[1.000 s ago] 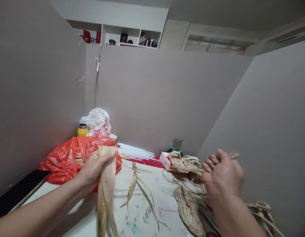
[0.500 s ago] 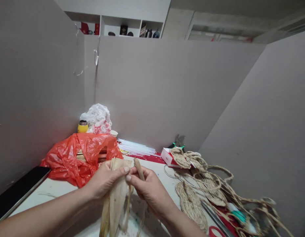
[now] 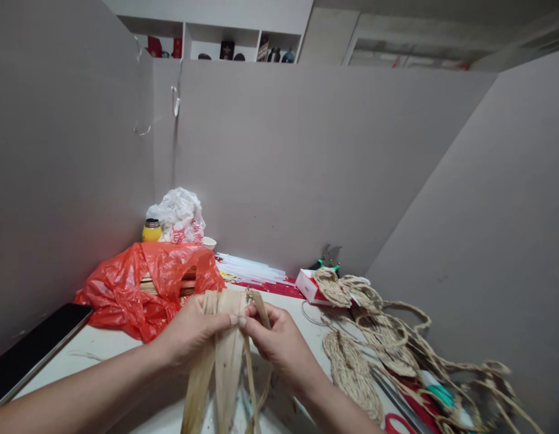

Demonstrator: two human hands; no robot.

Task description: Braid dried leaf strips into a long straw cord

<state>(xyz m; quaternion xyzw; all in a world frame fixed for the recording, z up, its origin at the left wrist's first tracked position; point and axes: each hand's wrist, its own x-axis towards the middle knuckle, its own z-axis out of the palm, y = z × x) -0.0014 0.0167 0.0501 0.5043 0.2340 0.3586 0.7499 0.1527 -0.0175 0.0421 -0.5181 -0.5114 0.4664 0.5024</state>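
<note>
Several long, pale dried husk strips (image 3: 228,367) hang down between my two hands above the white table. My left hand (image 3: 195,331) is closed on the broad strips, thumb pressed across their upper part. Close beside it, my right hand (image 3: 272,337) pinches a narrow folded strip (image 3: 261,310), whose thin ends dangle below. The two thumb tips meet at the strips' right edge. A small twisted bit shows at the top between the hands. Fingers behind the strips are hidden.
A red plastic bag (image 3: 120,289) with more strips lies at left, beside a black flat device (image 3: 39,349). Glue sticks (image 3: 252,269) lie behind. Coiled braided rope (image 3: 351,374), a small box (image 3: 307,286) and red-handled scissors (image 3: 399,424) are at right. Grey partitions (image 3: 283,150) surround the table.
My right hand has shifted slightly right, and the folded strip tilts more. The broad strips have fanned apart and turned more upright. A twisted bit now shows at their top.
</note>
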